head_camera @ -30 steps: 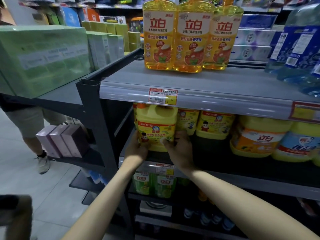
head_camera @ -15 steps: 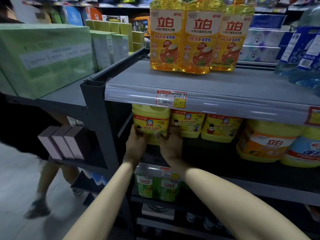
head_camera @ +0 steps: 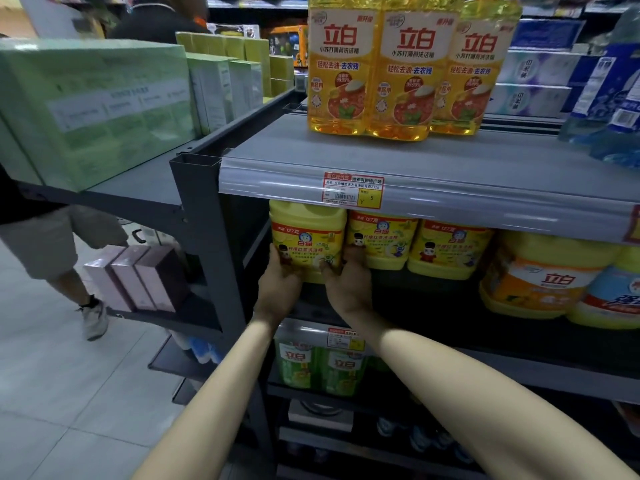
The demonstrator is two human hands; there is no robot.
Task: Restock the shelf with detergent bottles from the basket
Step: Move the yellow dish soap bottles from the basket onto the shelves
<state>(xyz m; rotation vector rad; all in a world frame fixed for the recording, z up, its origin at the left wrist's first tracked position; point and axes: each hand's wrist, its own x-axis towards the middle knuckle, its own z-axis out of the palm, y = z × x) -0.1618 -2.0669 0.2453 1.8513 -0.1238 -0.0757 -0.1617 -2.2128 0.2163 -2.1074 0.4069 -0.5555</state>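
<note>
Now — both hands (head_camera: 313, 289) around yellow bottle (head_camera: 307, 242)

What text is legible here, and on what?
"立白" on the three tall yellow bottles on the top shelf.
"127克" on the yellow jug held by both hands.
"立白" on the orange-label tub.
"立白" on the green bottles below.
Price tag: "5"; rest too small.
Green boxes: blurred.
</note>
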